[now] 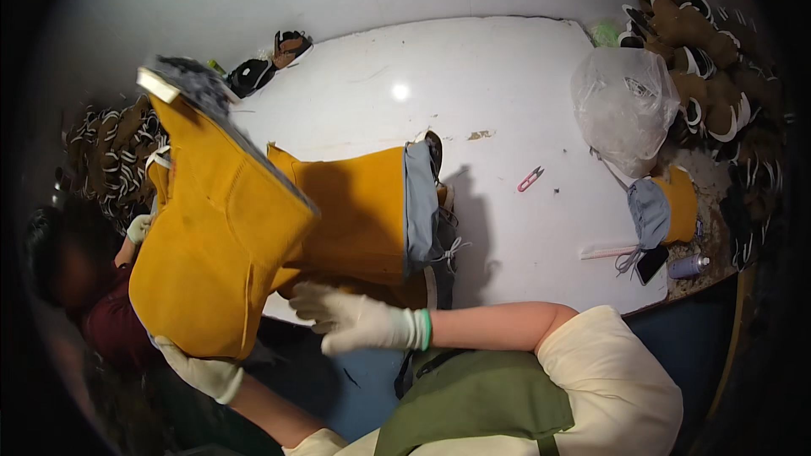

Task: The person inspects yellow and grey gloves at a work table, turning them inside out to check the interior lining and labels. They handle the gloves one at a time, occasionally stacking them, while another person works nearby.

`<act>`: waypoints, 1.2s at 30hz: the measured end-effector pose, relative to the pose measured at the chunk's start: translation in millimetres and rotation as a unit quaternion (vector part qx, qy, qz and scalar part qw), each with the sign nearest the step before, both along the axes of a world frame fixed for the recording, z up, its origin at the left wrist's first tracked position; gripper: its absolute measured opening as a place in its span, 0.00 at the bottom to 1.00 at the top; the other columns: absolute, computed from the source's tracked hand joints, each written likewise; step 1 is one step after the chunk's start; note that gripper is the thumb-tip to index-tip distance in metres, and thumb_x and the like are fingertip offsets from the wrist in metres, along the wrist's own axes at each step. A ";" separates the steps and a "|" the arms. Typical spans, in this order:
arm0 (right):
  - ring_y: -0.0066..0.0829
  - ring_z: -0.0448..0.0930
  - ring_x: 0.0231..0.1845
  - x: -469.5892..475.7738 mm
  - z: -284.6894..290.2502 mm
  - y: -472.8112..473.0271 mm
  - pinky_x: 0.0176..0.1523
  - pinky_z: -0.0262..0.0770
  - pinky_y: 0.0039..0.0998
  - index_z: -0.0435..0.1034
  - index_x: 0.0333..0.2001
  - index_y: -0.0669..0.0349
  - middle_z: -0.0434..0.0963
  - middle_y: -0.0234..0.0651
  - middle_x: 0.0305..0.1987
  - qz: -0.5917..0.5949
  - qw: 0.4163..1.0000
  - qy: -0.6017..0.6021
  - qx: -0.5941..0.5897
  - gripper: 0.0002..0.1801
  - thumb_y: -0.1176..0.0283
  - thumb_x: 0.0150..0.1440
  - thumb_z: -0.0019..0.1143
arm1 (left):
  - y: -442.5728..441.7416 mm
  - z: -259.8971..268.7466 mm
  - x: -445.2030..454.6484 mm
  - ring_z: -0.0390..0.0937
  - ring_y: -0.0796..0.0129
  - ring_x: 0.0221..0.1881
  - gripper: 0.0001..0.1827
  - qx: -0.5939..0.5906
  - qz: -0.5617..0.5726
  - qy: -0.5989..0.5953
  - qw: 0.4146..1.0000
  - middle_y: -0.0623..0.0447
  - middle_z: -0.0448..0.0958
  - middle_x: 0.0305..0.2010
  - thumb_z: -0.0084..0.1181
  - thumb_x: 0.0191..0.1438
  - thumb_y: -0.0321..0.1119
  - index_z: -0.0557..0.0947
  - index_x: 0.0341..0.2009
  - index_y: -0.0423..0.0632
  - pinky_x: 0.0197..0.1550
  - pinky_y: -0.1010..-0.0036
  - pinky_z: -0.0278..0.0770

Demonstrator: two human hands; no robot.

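In a pale work glove, my left hand (pixel 199 370) grips the lower end of a large mustard-yellow fabric piece (pixel 203 234), held up at the left with a dark fuzzy lining along its upper edge. My right hand (pixel 351 320), gloved with a green cuff, has its fingers apart just to the right of that piece and touches nothing plainly. Beyond it, a yellow boot-shaped piece with a grey drawstring collar (pixel 419 202) lies on the white table (pixel 507 95). Dark laced items, partly hidden, lie under and beside the collar.
A co-worker with a gloved hand (pixel 138 228) is at the left, near piled brown shoe parts (pixel 114 158). Pink thread snips (pixel 530 179) lie on the table. At the right are a clear plastic bag (pixel 624 107), heaped shoe parts (pixel 703 57), a phone (pixel 651 265) and a spray can (pixel 689 266).
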State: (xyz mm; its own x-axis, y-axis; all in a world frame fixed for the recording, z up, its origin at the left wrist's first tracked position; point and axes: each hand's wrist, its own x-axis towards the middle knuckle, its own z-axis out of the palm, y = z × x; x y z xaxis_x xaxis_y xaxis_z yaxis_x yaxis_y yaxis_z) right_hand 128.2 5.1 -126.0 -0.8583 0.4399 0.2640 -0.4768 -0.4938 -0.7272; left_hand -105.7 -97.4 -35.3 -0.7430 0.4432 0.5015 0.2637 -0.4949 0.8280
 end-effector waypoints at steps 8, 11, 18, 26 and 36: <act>0.27 0.64 0.63 19.5 72.0 6.0 0.66 0.61 0.27 0.44 0.68 0.71 0.64 0.40 0.63 -0.168 0.981 -0.049 -0.084 0.49 0.56 0.56 0.65 | 2.5 -24.3 171.9 0.71 0.53 0.56 0.26 -0.190 0.364 0.329 0.850 0.38 0.67 0.60 0.36 0.70 0.44 0.66 0.60 0.34 0.59 0.63 0.71; 0.22 0.71 0.54 22.6 65.2 26.3 0.58 0.69 0.24 0.54 0.63 0.72 0.71 0.37 0.56 -0.174 0.976 -0.062 -0.117 0.37 0.63 0.59 0.62 | -6.4 -55.8 188.1 0.72 0.51 0.56 0.28 -0.155 0.335 0.432 0.823 0.37 0.65 0.62 0.46 0.66 0.46 0.62 0.63 0.42 0.59 0.61 0.70; 0.20 0.73 0.52 44.0 42.0 72.2 0.57 0.71 0.23 0.60 0.59 0.74 0.74 0.36 0.51 -0.241 0.963 -0.112 -0.046 0.31 0.64 0.60 0.60 | -53.2 -41.1 159.1 0.73 0.52 0.54 0.36 -0.289 -0.428 0.063 0.854 0.39 0.78 0.46 0.50 0.60 0.58 0.74 0.51 0.32 0.58 0.57 0.67; 0.24 0.77 0.49 83.2 64.8 163.0 0.53 0.75 0.25 0.67 0.56 0.70 0.78 0.37 0.48 -0.111 0.977 -0.179 0.042 0.27 0.58 0.62 0.55 | -44.1 7.6 82.5 0.71 0.57 0.58 0.30 -0.024 -0.391 -0.084 0.916 0.42 0.72 0.59 0.45 0.64 0.50 0.68 0.60 0.39 0.60 0.63 0.68; 0.27 0.81 0.34 46.9 79.1 209.9 0.39 0.78 0.28 0.72 0.47 0.70 0.81 0.40 0.39 -0.098 0.953 -0.269 0.098 0.23 0.58 0.63 0.51 | 74.1 -52.3 74.4 0.69 0.58 0.61 0.40 -0.124 -0.399 -0.292 0.860 0.42 0.69 0.63 0.43 0.63 0.60 0.63 0.64 0.36 0.62 0.65 0.68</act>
State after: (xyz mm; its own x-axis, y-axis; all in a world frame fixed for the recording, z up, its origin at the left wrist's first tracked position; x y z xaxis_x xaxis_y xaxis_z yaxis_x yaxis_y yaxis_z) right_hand 175.0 215.1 -46.9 -0.7987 0.5937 -0.0980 -0.0775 -0.2630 -0.9617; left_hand -31.2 -23.3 -87.7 -0.2462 0.9684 -0.0387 -0.5752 -0.1139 0.8101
